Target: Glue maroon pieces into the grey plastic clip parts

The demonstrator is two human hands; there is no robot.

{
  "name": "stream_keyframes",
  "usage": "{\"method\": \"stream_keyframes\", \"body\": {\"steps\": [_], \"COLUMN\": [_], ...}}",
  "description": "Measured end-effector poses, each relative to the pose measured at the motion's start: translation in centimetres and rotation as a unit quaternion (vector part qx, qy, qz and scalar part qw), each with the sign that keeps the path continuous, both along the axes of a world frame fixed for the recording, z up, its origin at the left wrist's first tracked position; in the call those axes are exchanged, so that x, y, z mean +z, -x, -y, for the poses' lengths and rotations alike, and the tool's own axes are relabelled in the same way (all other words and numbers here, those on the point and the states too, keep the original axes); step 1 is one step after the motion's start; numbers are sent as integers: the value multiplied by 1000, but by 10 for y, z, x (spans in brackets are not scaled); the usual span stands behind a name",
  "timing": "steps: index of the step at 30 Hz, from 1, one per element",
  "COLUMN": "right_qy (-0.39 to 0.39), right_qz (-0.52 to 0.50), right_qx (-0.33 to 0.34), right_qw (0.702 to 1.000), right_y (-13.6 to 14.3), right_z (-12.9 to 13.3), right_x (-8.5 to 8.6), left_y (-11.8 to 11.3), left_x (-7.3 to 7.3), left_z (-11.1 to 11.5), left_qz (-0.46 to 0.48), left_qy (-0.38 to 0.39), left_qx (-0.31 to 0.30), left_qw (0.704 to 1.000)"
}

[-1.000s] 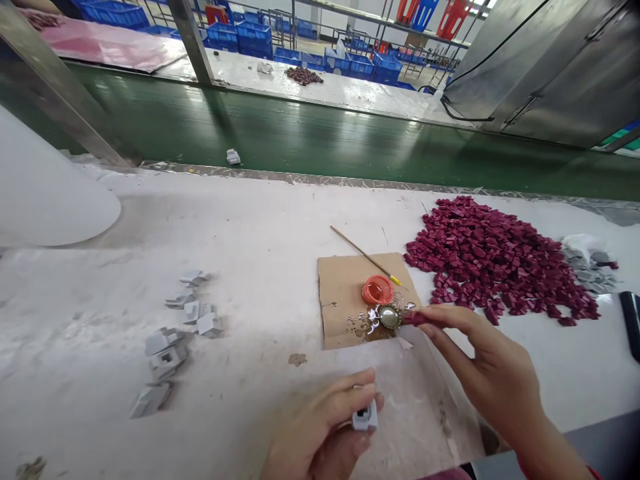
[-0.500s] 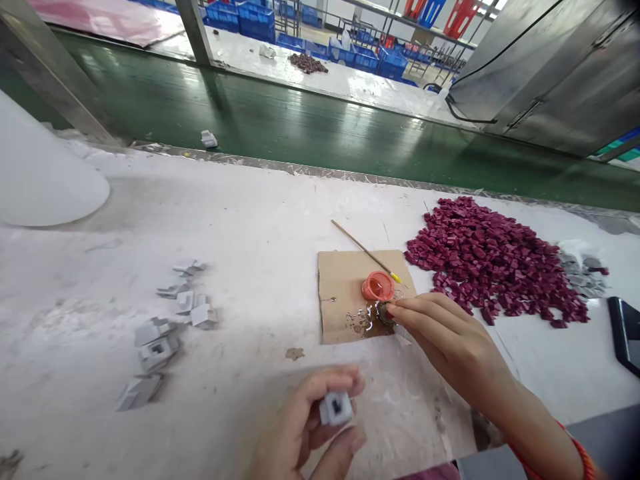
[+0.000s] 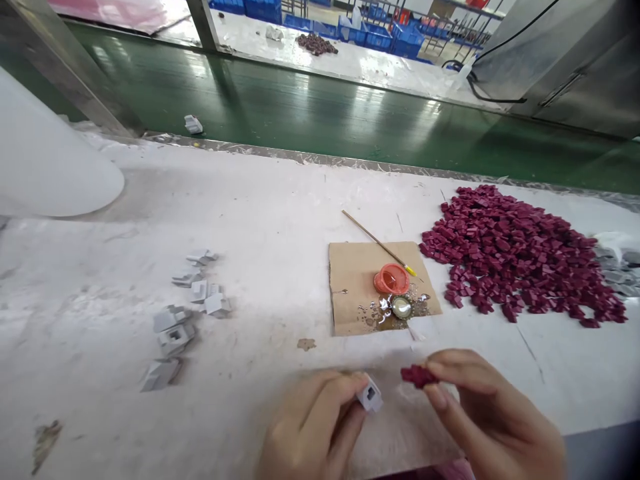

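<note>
My left hand [image 3: 325,420] is closed around a small grey plastic piece [image 3: 370,395] with a dark square hole facing up. To its right, my right hand [image 3: 490,413] pinches a small maroon plastic piece [image 3: 418,376] between thumb and fingers. A gap separates the two pieces. Beyond them lies a cardboard square [image 3: 350,267], wet with clear liquid around a bottle cap [image 3: 401,307]. Also on the cardboard are a small red cup [image 3: 392,279] and part of a thin stick [image 3: 375,240] with a yellow end.
A large heap of maroon pieces [image 3: 515,253] covers the table's right side, with grey pieces [image 3: 620,270] beside it. Several grey pieces [image 3: 175,339] lie at left, near a white rounded object [image 3: 55,160]. A green conveyor belt [image 3: 300,107] runs behind.
My right hand has come away from the bottle cap toward me, and a maroon piece now shows in its fingers. My left hand has turned the grey piece and shifted slightly right.
</note>
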State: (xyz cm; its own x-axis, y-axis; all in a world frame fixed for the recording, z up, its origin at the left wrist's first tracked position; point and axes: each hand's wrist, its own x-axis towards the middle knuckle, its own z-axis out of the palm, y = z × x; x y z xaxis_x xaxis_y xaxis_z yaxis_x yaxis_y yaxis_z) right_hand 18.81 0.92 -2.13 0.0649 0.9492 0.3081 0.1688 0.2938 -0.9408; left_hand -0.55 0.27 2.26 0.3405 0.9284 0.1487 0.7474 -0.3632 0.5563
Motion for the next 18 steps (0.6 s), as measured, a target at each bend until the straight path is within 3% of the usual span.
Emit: {"method": "stream_keyframes", "body": {"steps": [7, 18], "right_qy": [-53, -52], "right_qz": [-5, 70], "right_qx": [9, 103], "right_qw": [999, 991], "right_y": [23, 14], "right_z": [17, 4], "right_x": [0, 5], "left_y": [-1, -6], "left_x": [1, 4], "left_z": [4, 2], "left_qz": [-25, -6], "left_qy": [-24, -50], "left_qx": [-12, -22], "left_qw": [999, 998]}}
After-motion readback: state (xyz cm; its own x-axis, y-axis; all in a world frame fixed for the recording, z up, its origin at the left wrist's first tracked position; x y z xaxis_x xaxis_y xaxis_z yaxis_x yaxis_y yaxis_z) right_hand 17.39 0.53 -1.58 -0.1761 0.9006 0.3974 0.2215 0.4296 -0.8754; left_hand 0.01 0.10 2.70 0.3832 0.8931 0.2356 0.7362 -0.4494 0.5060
